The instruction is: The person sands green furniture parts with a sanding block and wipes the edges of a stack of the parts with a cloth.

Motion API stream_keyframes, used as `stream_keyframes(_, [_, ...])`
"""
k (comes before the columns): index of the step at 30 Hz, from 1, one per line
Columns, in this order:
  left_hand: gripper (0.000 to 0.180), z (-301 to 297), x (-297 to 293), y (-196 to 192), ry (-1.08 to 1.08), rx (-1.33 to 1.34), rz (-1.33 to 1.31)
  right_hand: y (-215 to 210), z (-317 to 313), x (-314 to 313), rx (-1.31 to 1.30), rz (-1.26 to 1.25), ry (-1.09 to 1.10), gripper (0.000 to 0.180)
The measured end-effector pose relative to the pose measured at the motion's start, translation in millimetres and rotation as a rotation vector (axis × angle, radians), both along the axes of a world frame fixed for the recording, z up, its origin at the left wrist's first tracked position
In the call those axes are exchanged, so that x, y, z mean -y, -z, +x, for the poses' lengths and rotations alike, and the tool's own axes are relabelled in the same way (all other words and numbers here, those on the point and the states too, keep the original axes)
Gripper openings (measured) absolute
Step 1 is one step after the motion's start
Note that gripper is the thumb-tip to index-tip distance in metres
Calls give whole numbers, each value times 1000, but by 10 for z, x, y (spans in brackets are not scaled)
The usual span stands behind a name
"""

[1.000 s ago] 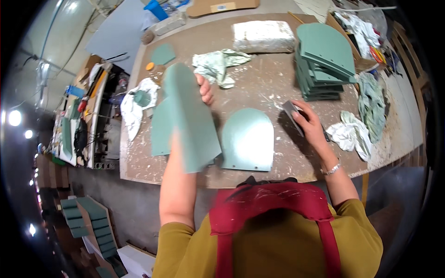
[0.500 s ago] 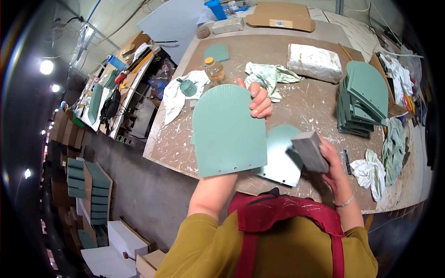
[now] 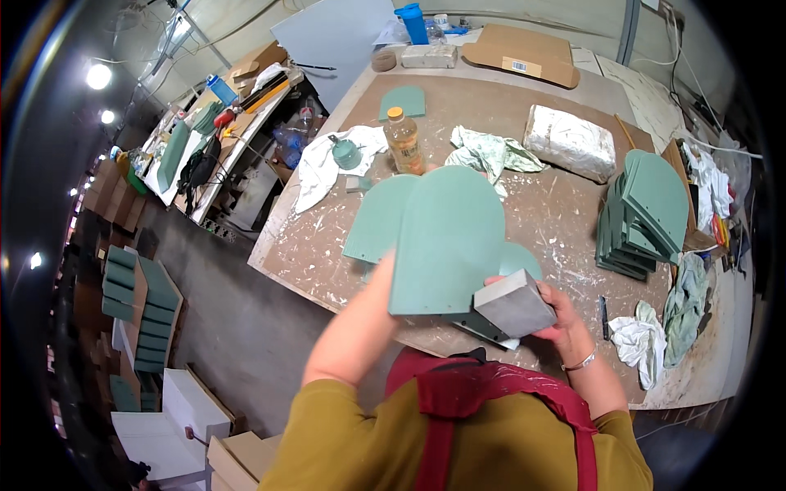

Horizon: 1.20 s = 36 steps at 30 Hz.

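Tilted above the table, a green arched panel (image 3: 450, 241) is held up by my left hand, mostly hidden behind it; my left forearm (image 3: 352, 319) passes beneath its left side. My right hand (image 3: 560, 313) is closed round a grey sanding block (image 3: 514, 304), which meets or overlaps the panel's lower right corner; whether it touches I cannot tell. Behind the held panel, a second arched panel (image 3: 379, 214) lies on the table to the left. Another panel (image 3: 521, 260) lies partly covered under the held one, with holes along its near edge.
The paint-specked table (image 3: 311, 254) carries a yellow-capped bottle (image 3: 404, 143), a small green jar (image 3: 345, 154) on a white cloth (image 3: 311, 176), a crumpled cloth (image 3: 483, 151) and a white wrapped block (image 3: 569, 143). A stack of green panels (image 3: 643, 213) stands at right, near rags (image 3: 639, 340).
The held panel has moved right and tipped, and my left fingers have gone largely out of sight behind it. My right hand has brought the sanding block left to the panel's lower corner.
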<state>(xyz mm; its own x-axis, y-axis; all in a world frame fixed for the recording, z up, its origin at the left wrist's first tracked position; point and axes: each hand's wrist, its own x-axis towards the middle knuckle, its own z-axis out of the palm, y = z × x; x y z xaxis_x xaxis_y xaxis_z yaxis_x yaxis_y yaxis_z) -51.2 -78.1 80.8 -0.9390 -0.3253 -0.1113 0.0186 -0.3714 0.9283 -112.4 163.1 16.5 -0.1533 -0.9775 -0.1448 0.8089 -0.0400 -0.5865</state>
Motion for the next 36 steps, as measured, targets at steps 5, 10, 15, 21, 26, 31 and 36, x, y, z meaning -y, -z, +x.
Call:
stream_keyframes(5, [57, 470, 633, -143, 39, 116, 16, -82, -96, 230, -30, 114, 33, 63])
stream_keyframes(10, [51, 401, 1163, -89, -90, 298, -440, -464, -129, 722, -310, 231, -52, 41])
stream_keyframes(15, [42, 370, 1645, 199, -152, 344, -573, -210, -203, 545, -312, 299, 44, 37])
stream_keyframes(21, [46, 99, 1661, 370, -397, 167, -1606, -4, -246, 614, -968, 272, 485, 50])
stream_keyframes(26, [51, -229, 1341, 483, -224, 390, -1582, -243, -90, 987, -2008, -206, 532, 58])
stream_keyframes(31, [46, -198, 1372, 545, -186, 379, -1548, 87, -391, 1426, -2088, -150, 471, 50])
stream_keyframes(36, [42, -166, 1343, 530, -227, 466, -1525, 84, -909, 1693, -1994, 29, 623, 45])
